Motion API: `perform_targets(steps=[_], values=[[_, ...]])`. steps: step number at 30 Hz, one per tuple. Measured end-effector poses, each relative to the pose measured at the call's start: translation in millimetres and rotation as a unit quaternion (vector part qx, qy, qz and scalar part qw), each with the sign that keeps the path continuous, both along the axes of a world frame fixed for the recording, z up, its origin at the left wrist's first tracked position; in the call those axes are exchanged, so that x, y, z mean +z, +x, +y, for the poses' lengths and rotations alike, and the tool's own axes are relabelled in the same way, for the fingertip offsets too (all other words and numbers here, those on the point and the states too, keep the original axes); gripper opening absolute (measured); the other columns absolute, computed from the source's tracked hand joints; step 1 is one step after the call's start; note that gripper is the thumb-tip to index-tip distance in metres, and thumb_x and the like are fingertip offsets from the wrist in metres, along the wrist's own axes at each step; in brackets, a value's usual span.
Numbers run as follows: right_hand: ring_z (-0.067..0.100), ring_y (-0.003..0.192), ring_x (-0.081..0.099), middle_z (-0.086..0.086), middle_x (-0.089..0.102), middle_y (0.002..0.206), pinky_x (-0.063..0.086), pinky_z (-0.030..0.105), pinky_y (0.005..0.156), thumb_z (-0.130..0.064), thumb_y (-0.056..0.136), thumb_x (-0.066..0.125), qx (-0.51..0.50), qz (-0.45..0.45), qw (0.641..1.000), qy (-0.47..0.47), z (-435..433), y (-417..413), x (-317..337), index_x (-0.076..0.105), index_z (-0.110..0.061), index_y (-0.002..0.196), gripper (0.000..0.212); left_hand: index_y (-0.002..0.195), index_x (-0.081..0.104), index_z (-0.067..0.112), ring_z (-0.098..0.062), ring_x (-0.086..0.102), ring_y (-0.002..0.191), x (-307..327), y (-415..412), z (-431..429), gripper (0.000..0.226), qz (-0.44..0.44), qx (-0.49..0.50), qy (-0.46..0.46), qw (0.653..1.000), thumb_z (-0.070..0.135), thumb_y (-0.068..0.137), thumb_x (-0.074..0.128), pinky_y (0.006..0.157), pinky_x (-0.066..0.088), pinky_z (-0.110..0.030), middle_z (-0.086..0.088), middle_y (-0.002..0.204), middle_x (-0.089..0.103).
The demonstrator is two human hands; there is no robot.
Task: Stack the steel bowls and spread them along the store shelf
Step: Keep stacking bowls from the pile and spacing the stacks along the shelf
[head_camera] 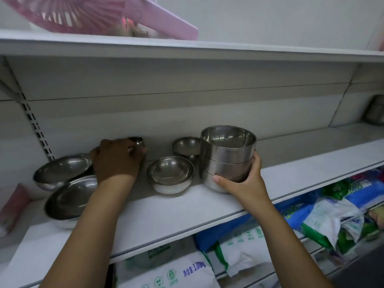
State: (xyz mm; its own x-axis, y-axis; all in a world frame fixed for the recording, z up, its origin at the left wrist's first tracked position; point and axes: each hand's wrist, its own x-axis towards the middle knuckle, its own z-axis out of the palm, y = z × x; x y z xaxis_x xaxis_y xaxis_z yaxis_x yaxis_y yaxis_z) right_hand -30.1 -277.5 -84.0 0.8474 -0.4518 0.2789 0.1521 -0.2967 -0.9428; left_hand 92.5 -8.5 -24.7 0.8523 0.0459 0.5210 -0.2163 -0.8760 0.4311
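Every bowl here is plain silver-grey steel with a dull shine, the stack of bowls (227, 150) and the small bowl (137, 141) alike. They sit on a white shelf (187, 206) whose pale upright (35, 125) carries a row of dark slots. Overhead a slatted plastic piece (62, 15) is pink, and underneath, the sacks (176, 273) are white with green emblems and blue lettering, beside blue-and-green bags (332, 208).
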Motion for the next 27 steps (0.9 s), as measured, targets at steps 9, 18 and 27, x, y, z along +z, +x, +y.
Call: perform_targets(steps=[9,18,27], values=[[-0.012,0.114,0.051,-0.017,0.051,0.139,0.047,0.001,0.072,-0.034,0.061,0.097,-0.007,0.008,1.0,0.0,1.2,0.4,0.2,0.018,-0.045,0.151,0.12,0.101,0.079,0.017,-0.042,0.057,0.105,-4.0,3.9,-0.8,0.015,-0.054,-0.012,-0.015,0.998,0.023,0.088,0.073,0.094,0.033,-0.045,-0.024,0.096,0.071],[0.007,0.123,0.055,-0.012,0.05,0.143,0.048,0.005,0.072,-0.037,0.062,0.096,-0.011,0.019,1.0,-0.002,1.1,-1.2,0.4,0.015,-0.047,0.151,0.121,0.084,0.076,0.032,-0.036,0.058,0.108,23.3,-32.1,-26.6,0.008,-0.147,-0.206,-0.182,0.95,0.024,0.084,0.075,0.102,0.043,-0.053,0.017,0.087,0.052],[0.008,0.125,0.053,-0.012,0.048,0.142,0.047,0.015,0.085,-0.038,0.063,0.096,-0.01,0.021,1.0,0.0,3.2,-1.1,0.7,0.013,-0.048,0.151,0.121,0.085,0.068,0.051,-0.025,0.061,0.108,46.6,-28.6,-71.3,0.03,-0.12,-0.352,-0.24,0.897,0.024,0.08,0.078,0.099,0.045,-0.024,0.012,0.102,0.052]])
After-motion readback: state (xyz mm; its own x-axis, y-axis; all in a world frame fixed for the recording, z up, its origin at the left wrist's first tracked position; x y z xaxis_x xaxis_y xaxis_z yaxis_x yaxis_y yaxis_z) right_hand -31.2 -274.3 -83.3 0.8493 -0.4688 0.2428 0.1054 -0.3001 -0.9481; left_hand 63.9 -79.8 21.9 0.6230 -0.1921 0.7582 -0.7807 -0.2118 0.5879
